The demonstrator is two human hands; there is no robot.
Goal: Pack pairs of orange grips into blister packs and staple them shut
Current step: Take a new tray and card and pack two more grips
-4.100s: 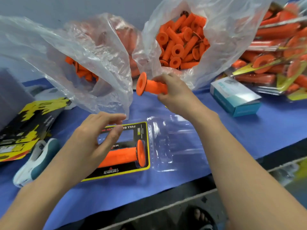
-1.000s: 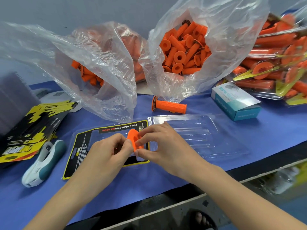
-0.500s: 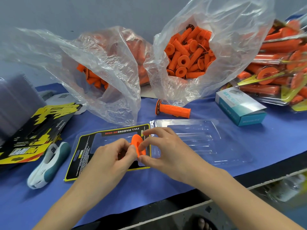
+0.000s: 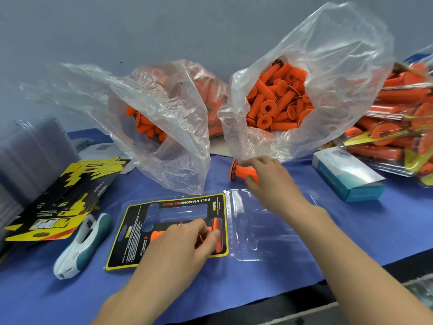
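Observation:
An open blister pack lies on the blue cloth, its black-and-yellow card half (image 4: 168,207) on the left and its clear lid (image 4: 269,233) folded out to the right. One orange grip (image 4: 155,234) lies in the card half's lower cavity. My left hand (image 4: 182,245) covers it, with finger and thumb pinching it near the flange. A second orange grip (image 4: 241,171) lies on the cloth just beyond the lid, flange to the left. My right hand (image 4: 267,179) reaches over the lid and curls round its body.
Two clear bags of loose orange grips (image 4: 276,102) (image 4: 150,127) stand behind the pack. A white-and-teal stapler (image 4: 82,245) and a stack of cards (image 4: 58,202) lie at left. A teal box (image 4: 346,174) and filled packs (image 4: 398,118) sit at right. The table edge runs close in front.
The grip that both hands held upright over the pack now lies in the lower cavity under my left hand. My right hand has moved away to the loose grip behind the lid.

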